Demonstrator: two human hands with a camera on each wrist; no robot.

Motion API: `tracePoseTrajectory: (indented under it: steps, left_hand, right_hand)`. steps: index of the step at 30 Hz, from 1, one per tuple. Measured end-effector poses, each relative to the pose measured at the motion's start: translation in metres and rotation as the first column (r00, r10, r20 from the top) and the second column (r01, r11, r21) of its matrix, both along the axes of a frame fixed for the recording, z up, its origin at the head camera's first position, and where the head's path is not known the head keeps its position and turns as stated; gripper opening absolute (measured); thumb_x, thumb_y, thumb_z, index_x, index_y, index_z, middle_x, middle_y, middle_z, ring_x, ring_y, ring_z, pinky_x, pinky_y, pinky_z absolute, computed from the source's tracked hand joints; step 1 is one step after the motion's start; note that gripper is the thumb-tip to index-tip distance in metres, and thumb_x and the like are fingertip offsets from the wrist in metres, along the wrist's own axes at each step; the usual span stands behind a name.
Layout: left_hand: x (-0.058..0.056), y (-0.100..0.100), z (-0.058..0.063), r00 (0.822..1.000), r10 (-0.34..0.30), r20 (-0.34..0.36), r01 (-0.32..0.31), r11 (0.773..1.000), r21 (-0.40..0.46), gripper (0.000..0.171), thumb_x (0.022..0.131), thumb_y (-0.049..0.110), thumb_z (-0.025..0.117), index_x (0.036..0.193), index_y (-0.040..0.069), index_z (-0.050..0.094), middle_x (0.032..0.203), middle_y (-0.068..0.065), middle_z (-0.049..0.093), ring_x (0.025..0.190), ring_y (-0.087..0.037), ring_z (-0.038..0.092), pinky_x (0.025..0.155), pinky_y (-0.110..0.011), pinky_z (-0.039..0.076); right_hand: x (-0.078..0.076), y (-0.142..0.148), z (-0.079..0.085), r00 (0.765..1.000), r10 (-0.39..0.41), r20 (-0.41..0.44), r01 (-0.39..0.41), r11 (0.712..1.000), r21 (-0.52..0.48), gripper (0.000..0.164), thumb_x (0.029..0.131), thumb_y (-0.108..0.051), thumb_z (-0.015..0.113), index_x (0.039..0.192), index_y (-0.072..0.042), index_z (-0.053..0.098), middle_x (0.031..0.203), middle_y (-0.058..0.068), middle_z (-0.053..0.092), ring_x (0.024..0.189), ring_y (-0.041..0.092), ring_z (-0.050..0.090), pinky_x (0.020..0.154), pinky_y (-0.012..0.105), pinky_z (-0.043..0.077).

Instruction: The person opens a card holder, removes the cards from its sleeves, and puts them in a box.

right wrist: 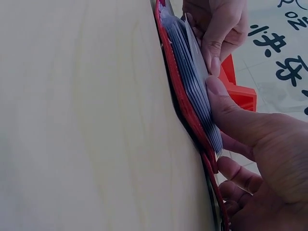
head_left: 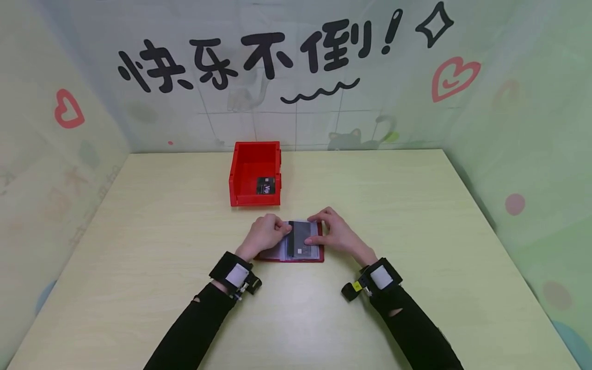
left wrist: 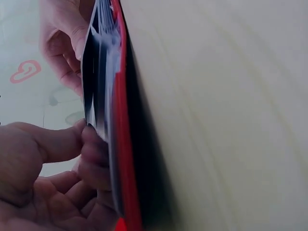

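Two hands are at a card holder on the bench (head_left: 176, 216). Between them lies the holder (head_left: 281, 252), spread flat with a grey card (head_left: 301, 232) on its right half. The left hand (head_left: 264, 235) pinches the left edge of that card or its clear page; which of the two, I cannot tell. The right hand (head_left: 338, 234) grips the holder's right side, thumb laid on the top page and fingers at the far edge.

The head view alone shows the whole red bin (head_left: 255, 164), beyond the hands and nearer the left one, with a black card (head_left: 265, 185) inside; the right wrist view catches just a corner of it. Only the wrist views show the thickness of the pages (right wrist: 192, 79), stacked within the red cover (right wrist: 182, 98).

The black card reads "Vip", turned sideways. On the wall (head_left: 185, 128) ahead of the hands stands "快乐不倒!" in black; its first two characters appear again in the right wrist view. The grey card's print is too small to read.
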State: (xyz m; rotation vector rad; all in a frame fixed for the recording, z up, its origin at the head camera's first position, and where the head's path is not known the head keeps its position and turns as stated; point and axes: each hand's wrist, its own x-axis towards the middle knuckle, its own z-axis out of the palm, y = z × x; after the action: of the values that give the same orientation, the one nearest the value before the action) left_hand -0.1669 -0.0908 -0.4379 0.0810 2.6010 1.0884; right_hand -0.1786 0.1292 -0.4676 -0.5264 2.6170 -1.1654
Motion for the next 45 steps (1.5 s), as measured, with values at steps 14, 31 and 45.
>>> tracePoseTrajectory:
  steps: [14,31,45]
  left_hand:
    - [-0.003,-0.006,0.001,0.979,0.066,0.193,-0.108,0.970,0.217,0.029,0.085,0.022,0.081,0.106,0.002,0.077,0.084,-0.012,0.073,0.060,-0.015,0.069,0.058,-0.018,0.054]
    - [-0.002,-0.023,-0.004,0.957,0.089,0.277,-0.156,0.960,0.231,0.028,0.092,0.020,0.074,0.110,0.000,0.072,0.096,-0.014,0.071,0.070,-0.015,0.067,0.062,-0.018,0.055]
    - [0.005,-0.042,-0.006,0.974,0.137,0.178,-0.184,0.943,0.279,0.036,0.097,0.015,0.067,0.127,-0.004,0.064,0.115,-0.022,0.071,0.082,-0.019,0.064,0.065,-0.021,0.057]
  right_hand:
    - [0.001,-0.001,0.002,1.000,0.001,-0.004,-0.001,1.000,0.011,0.053,0.082,-0.027,0.084,0.128,-0.007,0.066,0.119,0.012,0.053,0.105,0.026,0.047,0.086,0.035,0.037]
    - [0.000,-0.002,0.000,1.000,-0.009,0.021,0.009,1.000,0.006,0.052,0.083,-0.027,0.083,0.129,-0.009,0.066,0.120,0.011,0.053,0.112,0.026,0.048,0.094,0.038,0.042]
    - [0.000,-0.001,0.001,0.999,-0.016,0.045,0.016,1.000,-0.010,0.054,0.082,-0.025,0.084,0.129,-0.007,0.065,0.121,0.012,0.052,0.113,0.027,0.049,0.097,0.039,0.041]
